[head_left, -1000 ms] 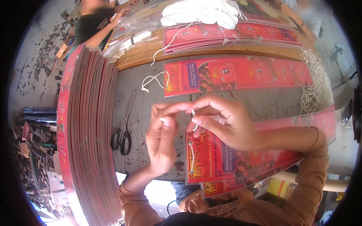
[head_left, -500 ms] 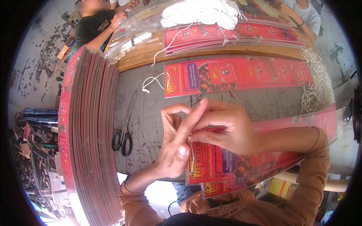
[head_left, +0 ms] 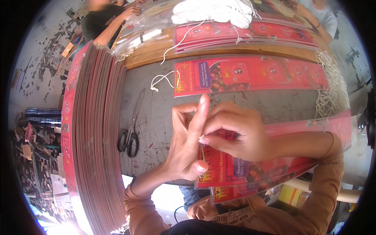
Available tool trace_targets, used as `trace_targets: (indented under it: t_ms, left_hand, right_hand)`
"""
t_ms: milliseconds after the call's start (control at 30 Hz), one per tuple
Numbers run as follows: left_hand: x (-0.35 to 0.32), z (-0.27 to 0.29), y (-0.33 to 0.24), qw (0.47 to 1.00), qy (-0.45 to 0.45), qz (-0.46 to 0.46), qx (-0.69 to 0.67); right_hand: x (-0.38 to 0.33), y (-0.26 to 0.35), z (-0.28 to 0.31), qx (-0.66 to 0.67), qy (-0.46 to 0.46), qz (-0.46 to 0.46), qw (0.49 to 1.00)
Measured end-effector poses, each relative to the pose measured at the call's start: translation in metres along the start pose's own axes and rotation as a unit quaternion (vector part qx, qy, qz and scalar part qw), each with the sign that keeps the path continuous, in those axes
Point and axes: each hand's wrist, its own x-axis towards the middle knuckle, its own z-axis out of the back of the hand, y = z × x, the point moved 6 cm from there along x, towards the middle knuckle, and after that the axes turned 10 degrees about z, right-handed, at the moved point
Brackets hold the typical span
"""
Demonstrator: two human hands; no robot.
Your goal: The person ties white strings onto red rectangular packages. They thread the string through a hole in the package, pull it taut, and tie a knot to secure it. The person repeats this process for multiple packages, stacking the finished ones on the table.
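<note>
My left hand point(head_left: 187, 145) is partly curled beside the left end of a long red printed strip sign point(head_left: 224, 166). Its index finger points up and its thumb lies low over the strip's edge. A white string point(head_left: 203, 150) runs along this hand from the strip's end; exactly how it passes round the fingers is hidden. My right hand point(head_left: 239, 133) comes in from the right, thumb and index finger pinching the string at a small knot or end against my left fingers. Another red strip point(head_left: 223, 192) lies underneath, on my lap side.
A tall stack of strips point(head_left: 92, 137) stands at left, beside black-handled scissors point(head_left: 128, 143). Across the grey table point(head_left: 156, 109) lies a strip with a string loop point(head_left: 250, 76). White string bundles point(head_left: 213, 11) and loose strings point(head_left: 331, 86) lie beyond. Two people point(head_left: 102, 23) work opposite.
My left index finger has straightened more upright, and its thumb has moved down over the strip's edge. The right hand's pinch has shifted slightly right. The whole view has tilted a little.
</note>
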Motion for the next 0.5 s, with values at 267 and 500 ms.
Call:
trace_targets:
  t_ms: [267, 500]
  left_hand:
    - [-0.007, 0.029, 0.006, 0.947, -0.253, -0.191, 0.048]
    - [-0.017, 0.043, -0.008, 0.859, -0.233, -0.370, 0.265]
  right_hand:
    - [0.007, 0.010, -0.008, 0.030, 0.081, 0.037, 0.996]
    - [-0.001, 0.002, -0.030, 0.041, 0.213, 0.067, 0.974]
